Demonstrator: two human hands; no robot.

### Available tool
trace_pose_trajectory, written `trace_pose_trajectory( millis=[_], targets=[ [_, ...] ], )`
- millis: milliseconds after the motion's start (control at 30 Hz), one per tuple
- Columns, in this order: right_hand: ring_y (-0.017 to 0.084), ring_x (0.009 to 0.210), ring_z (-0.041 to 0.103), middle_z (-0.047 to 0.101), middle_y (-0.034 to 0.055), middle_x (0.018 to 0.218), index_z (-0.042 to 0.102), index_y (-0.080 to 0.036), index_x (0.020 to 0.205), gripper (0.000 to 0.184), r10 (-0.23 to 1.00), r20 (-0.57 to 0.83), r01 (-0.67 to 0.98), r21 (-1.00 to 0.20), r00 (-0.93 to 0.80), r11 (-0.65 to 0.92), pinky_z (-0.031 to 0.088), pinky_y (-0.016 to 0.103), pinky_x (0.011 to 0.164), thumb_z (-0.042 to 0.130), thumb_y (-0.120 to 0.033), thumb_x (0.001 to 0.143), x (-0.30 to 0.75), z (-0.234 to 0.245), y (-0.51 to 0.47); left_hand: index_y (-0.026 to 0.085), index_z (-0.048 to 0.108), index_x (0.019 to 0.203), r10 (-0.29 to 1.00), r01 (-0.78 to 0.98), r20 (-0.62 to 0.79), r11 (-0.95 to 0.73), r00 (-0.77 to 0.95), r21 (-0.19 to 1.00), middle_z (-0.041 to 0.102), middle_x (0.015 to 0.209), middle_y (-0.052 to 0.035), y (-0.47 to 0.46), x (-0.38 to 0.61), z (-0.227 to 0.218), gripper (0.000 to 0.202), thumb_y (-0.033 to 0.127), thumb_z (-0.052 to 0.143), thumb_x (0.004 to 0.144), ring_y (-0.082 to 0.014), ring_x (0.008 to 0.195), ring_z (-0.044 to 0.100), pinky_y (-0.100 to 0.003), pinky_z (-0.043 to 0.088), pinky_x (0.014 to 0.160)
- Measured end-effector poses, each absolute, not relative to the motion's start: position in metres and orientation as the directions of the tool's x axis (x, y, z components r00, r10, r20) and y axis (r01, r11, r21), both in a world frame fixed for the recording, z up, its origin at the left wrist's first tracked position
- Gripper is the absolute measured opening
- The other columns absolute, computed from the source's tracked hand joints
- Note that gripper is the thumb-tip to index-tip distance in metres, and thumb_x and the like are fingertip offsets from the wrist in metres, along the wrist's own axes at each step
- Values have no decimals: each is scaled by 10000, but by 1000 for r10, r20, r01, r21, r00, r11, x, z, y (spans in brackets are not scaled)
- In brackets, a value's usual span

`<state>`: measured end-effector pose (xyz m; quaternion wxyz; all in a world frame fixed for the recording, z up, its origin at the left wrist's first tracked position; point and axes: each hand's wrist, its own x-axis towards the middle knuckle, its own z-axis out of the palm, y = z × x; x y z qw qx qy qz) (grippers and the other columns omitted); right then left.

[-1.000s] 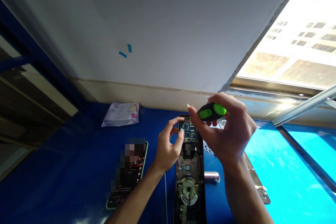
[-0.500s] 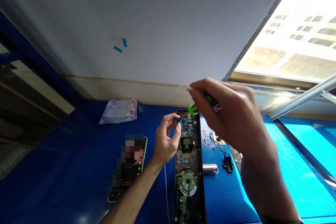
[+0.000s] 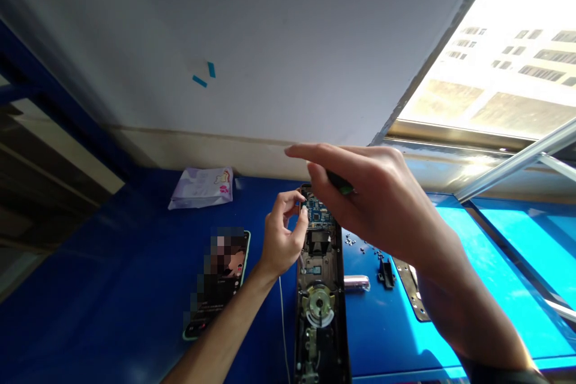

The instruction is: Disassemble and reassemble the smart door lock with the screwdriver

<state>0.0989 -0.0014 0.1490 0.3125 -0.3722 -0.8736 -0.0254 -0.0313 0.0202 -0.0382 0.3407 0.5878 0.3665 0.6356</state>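
Long black housing (image 3: 344, 312) lay on the blue worktop (image 3: 135, 288) with its open side upward. Inside its far end sat a blue circuit board (image 3: 317, 216), and nearer sat a round metal part (image 3: 319, 303). The left hand (image 3: 283, 241) was at the far left edge, thumb and forefinger bent toward each other; whether they pinched something, I could not tell. The right hand (image 3: 382, 192), above the far end, was closed around a dark and green handle (image 3: 342, 186), mostly hidden, with one finger stretched out. To the right lay a pink cylinder (image 3: 357, 283), small loose pieces (image 3: 350, 240) and a black bracket (image 3: 386, 274); to the left, a phone (image 3: 227, 297).
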Motion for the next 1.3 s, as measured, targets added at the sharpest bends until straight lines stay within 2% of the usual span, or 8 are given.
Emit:
trace_pose_trajectory(
  millis=[167,433,567,667,800,867,1100,1300],
  targets=[
    [109,760,645,756,41,1094,657,-249,1384,449,618,477,559,-279,-625,781,476,277,689,519,-106,981,106,150,-8,225,587,1086,864,-6,501,-502,-59,865,697,962,-8,18,-32,-33,210,135,636,904,-162,861,693,-274,573,823],
    [75,540,494,681,-30,708,737,-198,999,198,683,626,730,-253,-377,635,400,265,562,643,-371,1018,108,144,-8,236,578,1083,879,-5,475,-476,-49,879,683,968,-7,19,-31,-37,137,185,617,963,-153,873,679,-265,554,832],
    [102,703,631,748,23,962,668,-180,1294,308,681,601,709,-253,-418,658,475,263,658,580,-182,998,113,144,-10,229,579,1095,890,-3,453,-453,-47,891,701,1014,-24,19,-31,-38,140,193,623,967,-161,920,698,-277,555,861],
    [136,821,671,731,60,1092,655,-179,1302,390,662,602,693,-234,-447,682,488,281,693,583,-136,921,114,145,-13,230,591,1135,894,-1,444,-445,-57,895,719,1094,-38,19,-30,-38,219,162,642,932,-172,979,708,-289,555,888],
    [99,634,584,706,-4,824,720,-201,1061,152,674,615,736,-214,-409,642,424,268,605,646,-311,986,111,144,-9,231,596,1166,898,-20,434,-436,-73,900,729,1131,-49,19,-29,-38,243,180,651,935,-185,1009,717,-306,564,900],
    [89,602,557,682,-22,740,729,-208,975,216,669,632,753,-199,-391,627,403,263,588,649,-404,1017,111,144,-6,233,593,1174,901,-32,426,-430,-77,902,727,1147,-55,19,-29,-39,226,207,647,956,-191,1041,719,-315,567,921],
    [149,817,678,736,64,1088,638,-196,1350,437,644,621,703,-202,-447,682,518,302,698,557,-140,925,112,144,-5,235,586,1198,924,-45,372,-377,-92,925,740,1189,-73,18,-29,-41,284,231,681,931,-201,1010,741,-323,584,900],
    [88,611,552,707,-11,787,731,-210,983,202,624,680,748,-166,-385,642,424,264,587,656,-394,1018,109,139,-3,242,573,1252,927,-84,364,-372,-92,925,696,1324,-104,18,-29,-42,318,263,678,952,-267,1278,680,-365,584,990]
  ],
)
